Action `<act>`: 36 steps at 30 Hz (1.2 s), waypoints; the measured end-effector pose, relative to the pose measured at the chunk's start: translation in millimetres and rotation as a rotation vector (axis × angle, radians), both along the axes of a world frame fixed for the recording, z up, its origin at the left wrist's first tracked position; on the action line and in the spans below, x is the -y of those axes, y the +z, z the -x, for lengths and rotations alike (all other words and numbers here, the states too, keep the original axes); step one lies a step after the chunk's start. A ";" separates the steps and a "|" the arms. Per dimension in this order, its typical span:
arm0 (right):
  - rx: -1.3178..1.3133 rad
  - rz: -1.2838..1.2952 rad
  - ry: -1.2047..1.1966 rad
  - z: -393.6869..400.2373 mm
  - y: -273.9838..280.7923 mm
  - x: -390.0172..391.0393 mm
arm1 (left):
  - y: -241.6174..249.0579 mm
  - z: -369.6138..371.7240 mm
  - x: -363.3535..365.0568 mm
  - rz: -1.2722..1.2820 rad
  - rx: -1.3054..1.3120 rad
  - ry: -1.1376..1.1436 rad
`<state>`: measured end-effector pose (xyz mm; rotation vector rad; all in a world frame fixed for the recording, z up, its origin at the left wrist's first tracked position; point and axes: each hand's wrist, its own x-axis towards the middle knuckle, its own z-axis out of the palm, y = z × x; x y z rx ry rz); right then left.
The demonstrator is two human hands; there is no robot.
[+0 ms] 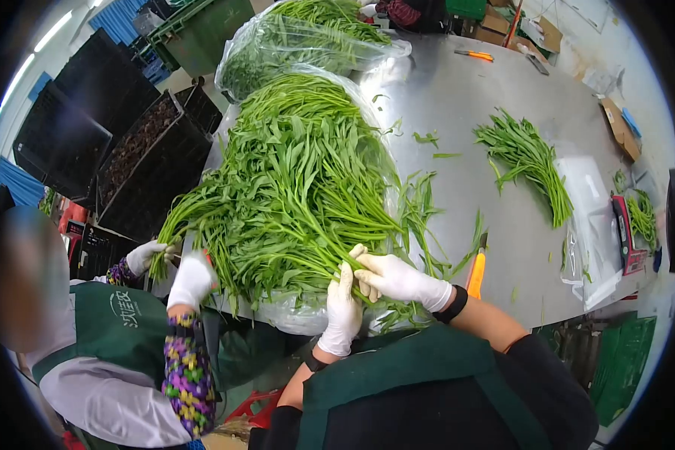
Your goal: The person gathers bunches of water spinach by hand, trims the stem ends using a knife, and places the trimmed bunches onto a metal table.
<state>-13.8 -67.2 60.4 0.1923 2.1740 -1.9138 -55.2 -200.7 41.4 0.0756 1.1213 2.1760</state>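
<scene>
My left hand point(342, 313), in a white glove, is closed around the stem ends of a bunch of water spinach point(313, 232) at the near edge of a large leafy heap point(277, 161). Also white-gloved, my right hand point(403, 280) grips the same stems just to the right, its fingers closed. To the right of that hand lies an orange-handled knife point(476, 271) on the steel table point(457, 97). Loose stalks point(421, 214) are scattered beyond my right hand. The heap rests on clear plastic.
At my left a co-worker's gloved hand point(193, 279) is beside the heap, the other by stems. A separate bunch point(529, 157), plastic bags point(589, 217) and a red scale point(628, 236) are on the right. Black crates point(154, 169) stand left; another orange knife point(474, 55) lies at the far edge.
</scene>
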 end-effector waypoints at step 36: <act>0.036 0.355 0.087 53.4 9.7 -16.0 | 5.4 -0.4 23.7 -0.042 -0.027 -0.057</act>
